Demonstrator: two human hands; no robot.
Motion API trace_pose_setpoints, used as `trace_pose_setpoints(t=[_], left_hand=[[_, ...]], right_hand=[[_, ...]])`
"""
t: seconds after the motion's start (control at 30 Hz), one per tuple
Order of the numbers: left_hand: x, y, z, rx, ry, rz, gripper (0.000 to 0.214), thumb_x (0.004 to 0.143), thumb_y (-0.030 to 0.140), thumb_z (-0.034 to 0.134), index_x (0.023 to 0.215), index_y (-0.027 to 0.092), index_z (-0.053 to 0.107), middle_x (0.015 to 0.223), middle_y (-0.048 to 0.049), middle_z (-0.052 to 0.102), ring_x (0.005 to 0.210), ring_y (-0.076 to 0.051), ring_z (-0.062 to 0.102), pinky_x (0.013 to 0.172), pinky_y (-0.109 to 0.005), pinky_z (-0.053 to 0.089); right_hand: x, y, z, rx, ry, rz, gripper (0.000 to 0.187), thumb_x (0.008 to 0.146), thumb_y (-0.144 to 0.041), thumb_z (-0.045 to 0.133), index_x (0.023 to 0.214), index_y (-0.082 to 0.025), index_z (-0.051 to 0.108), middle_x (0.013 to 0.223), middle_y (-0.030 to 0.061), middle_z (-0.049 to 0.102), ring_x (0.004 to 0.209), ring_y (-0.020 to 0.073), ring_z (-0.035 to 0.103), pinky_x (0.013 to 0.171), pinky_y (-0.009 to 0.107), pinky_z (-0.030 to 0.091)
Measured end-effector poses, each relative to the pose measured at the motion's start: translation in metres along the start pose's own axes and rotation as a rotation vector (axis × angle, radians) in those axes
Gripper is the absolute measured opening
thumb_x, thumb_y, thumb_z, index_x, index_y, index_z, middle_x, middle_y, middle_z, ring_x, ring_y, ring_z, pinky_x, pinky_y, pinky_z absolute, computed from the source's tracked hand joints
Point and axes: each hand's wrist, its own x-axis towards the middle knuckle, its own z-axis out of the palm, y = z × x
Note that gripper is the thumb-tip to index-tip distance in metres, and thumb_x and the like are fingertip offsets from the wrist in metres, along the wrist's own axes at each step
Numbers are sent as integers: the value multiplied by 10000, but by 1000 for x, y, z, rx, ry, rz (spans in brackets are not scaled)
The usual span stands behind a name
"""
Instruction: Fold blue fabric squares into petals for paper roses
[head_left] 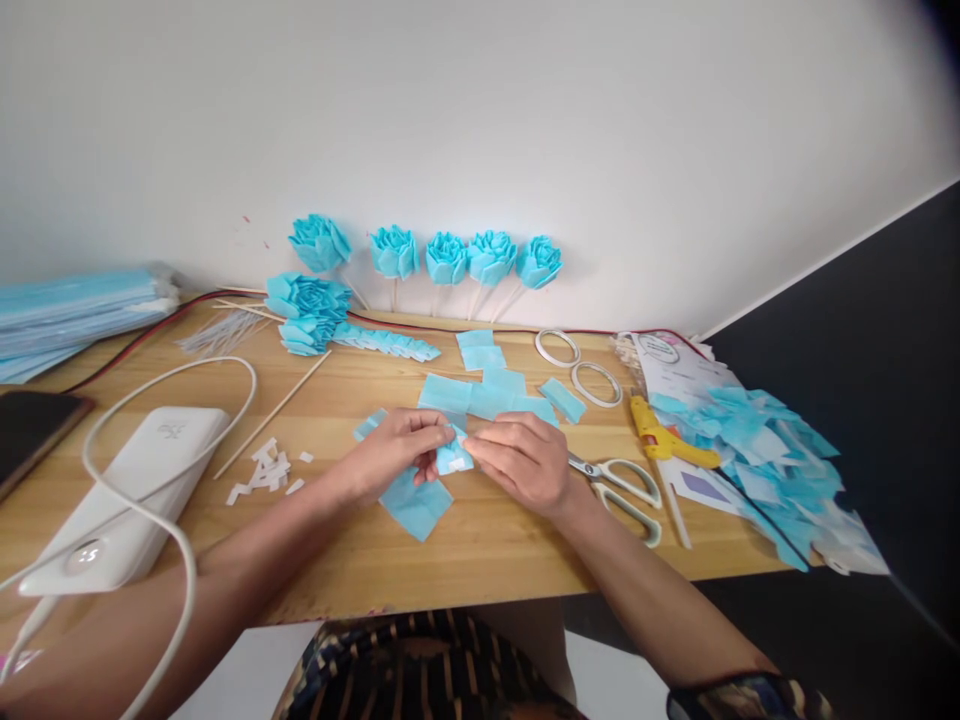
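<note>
Between my two hands, over the middle of the table, is a small folded piece of blue fabric (452,455) with a little white strip on its lower edge. My left hand (401,445) pinches its left side, thumb on top. Fingers of my right hand (527,455) are closed on its right edge. Below lies a flat blue square (417,503), partly under my left hand. More blue squares (491,395) overlap just beyond my hands. Scissors (619,485) with pale handles rest right of my right hand. Small white strips (266,470) are scattered to the left.
Blue fabric flowers (448,258) on sticks lean against the wall. Two tape rolls (596,384), a yellow glue gun (667,437) and a heap of blue scraps (765,460) are at right. A white power bank (127,500) with a looping cable, a stick (271,415) and a phone (34,435) lie left.
</note>
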Motion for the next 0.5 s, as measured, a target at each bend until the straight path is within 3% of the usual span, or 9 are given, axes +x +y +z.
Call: trace_pose_setpoints(t=[0.5], left_hand=[[1,-1,-1,20,15,14,331,790,449,649,672,152,561,520,23,544,449,-86,492,435,-200,399]], right_hand=[[-3,2,5,-20,-16,-22,177,877,-90,627,1022,-185,665,869,45,729,841,164,643,769,283,579]])
